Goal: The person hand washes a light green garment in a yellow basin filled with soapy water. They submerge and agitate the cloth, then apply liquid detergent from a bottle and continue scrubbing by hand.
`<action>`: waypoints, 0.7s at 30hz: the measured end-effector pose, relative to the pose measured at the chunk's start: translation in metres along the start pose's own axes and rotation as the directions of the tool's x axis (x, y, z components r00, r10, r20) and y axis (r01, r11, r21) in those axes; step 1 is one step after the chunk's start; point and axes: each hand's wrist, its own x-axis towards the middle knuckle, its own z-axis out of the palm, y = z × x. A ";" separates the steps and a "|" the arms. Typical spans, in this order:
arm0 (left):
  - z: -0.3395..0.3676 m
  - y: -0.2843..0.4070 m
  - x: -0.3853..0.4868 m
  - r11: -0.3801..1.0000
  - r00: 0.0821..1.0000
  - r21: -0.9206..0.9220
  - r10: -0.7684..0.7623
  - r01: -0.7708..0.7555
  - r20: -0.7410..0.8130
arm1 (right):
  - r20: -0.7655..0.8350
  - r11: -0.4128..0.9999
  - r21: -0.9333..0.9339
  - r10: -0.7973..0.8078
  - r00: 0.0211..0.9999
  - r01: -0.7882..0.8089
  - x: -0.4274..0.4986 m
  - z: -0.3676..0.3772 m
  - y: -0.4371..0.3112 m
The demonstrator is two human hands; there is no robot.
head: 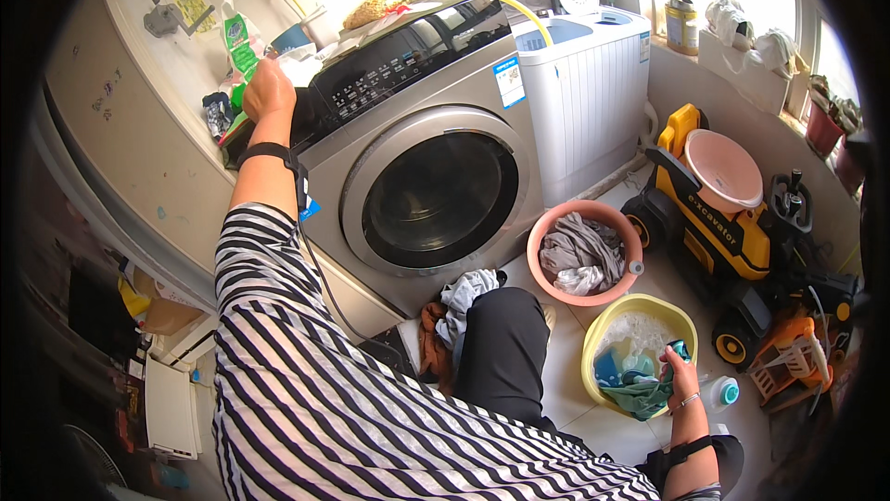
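Note:
My left hand (270, 89) reaches up to the top left corner of the front-loading washing machine (323, 174). Its fingers are closed on a green and white plastic detergent bag (240, 45); the exact grip is partly hidden behind the hand. Low on the right, my right hand (683, 379) grips a wet green cloth (640, 398) at the rim of a yellow plastic basin (589, 355). Foamy water (636, 331) fills this basin, and a blue piece (608, 367) sits in it. The machine's round glass door (441, 198) is closed.
Beside the yellow basin stand a pink basin (535, 258) of grey laundry (580, 247) and a bottle with a turquoise cap (728, 391). A toy excavator (709, 223) carries another pink basin (723, 171). Behind is a white twin-tub washer (591, 84). Clothes (462, 299) lie by my knee.

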 end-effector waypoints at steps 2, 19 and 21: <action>-0.004 0.002 0.001 1.000 1.000 0.003 -0.020 0.020 0.017 | 0.010 1.000 0.006 0.008 1.000 -0.008 0.001 0.000 0.001; 0.002 0.020 0.008 0.990 0.979 -0.103 -0.071 0.091 0.189 | -0.005 1.000 -0.023 0.019 1.000 -0.019 0.002 0.001 0.003; 0.001 0.021 0.009 0.992 0.997 -0.126 0.004 0.006 0.078 | -0.005 1.000 -0.022 0.017 1.000 -0.017 0.002 0.001 0.004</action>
